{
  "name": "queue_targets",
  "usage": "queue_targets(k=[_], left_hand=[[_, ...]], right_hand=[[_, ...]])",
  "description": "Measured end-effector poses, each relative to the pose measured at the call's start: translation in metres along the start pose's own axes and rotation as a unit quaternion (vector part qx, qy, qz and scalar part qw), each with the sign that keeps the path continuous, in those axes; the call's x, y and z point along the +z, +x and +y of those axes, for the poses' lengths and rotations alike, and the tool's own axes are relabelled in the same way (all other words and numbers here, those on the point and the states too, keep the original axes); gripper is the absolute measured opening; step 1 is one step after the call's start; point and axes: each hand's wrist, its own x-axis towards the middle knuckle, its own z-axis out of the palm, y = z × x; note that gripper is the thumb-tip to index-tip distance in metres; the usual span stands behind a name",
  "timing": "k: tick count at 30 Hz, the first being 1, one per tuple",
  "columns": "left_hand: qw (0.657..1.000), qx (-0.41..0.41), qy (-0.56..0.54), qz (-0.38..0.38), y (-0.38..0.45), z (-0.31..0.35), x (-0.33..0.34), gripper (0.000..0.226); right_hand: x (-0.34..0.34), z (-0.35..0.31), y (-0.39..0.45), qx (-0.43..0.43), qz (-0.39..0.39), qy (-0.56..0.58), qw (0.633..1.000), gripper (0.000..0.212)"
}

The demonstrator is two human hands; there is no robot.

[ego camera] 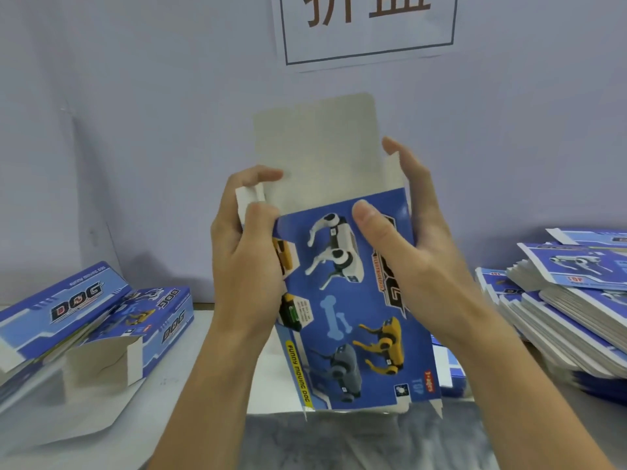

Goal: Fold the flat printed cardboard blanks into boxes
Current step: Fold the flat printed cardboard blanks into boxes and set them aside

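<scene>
I hold a blue printed cardboard box (342, 310) upright in the middle of the view, its face showing toy robot dogs. Its grey-white top flap (319, 147) stands open, pointing up. My left hand (246, 245) grips the box's left edge, with thumb and fingers pinching a small white side flap (249, 195). My right hand (403, 239) clasps the right edge, thumb on the printed face, fingers curled behind the right side flap. The box's lower end rests near the table.
A stack of flat blue blanks (570, 300) lies at the right on the table. Folded boxes (95, 317) with open ends lie at the left. A wall with a paper sign (366, 25) stands close behind. The white table top (203, 368) shows between the piles.
</scene>
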Motion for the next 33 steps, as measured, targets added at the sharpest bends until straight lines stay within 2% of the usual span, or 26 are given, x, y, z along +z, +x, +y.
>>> queue_targets(k=[5,11,16,20,22,26,30,33], left_hand=[[0.999,-0.006,-0.03,-0.014,-0.006,0.0,0.004,0.023],[0.999,-0.018,-0.012,0.031,-0.003,-0.002,0.009,0.011],[0.999,-0.024,0.024,0.001,-0.005,-0.003,0.011,0.035],[0.999,-0.035,0.018,0.004,-0.007,-0.005,0.013,0.045],[0.999,-0.03,0.011,0.011,-0.007,-0.006,0.012,0.034],[0.999,-0.025,0.019,0.025,-0.006,-0.009,0.01,0.029],[0.999,-0.009,0.042,0.023,-0.01,-0.006,0.013,0.025],[0.999,-0.015,0.043,0.005,-0.015,-0.002,0.018,0.016]], right_hand=[[-0.003,-0.001,0.001,0.0,0.044,0.003,0.999,0.066],[0.001,0.001,0.0,0.0,0.039,0.019,0.999,0.052],[-0.001,0.002,0.0,0.052,0.04,0.075,0.995,0.031],[-0.001,0.003,-0.001,0.089,0.024,0.068,0.993,0.028],[-0.002,0.0,0.001,0.102,0.017,0.062,0.993,0.029],[-0.004,-0.009,0.002,0.12,-0.012,0.036,0.992,0.048],[-0.001,-0.006,0.006,0.105,0.046,0.013,0.993,0.026],[-0.001,-0.003,0.006,0.112,0.072,0.02,0.991,0.02]])
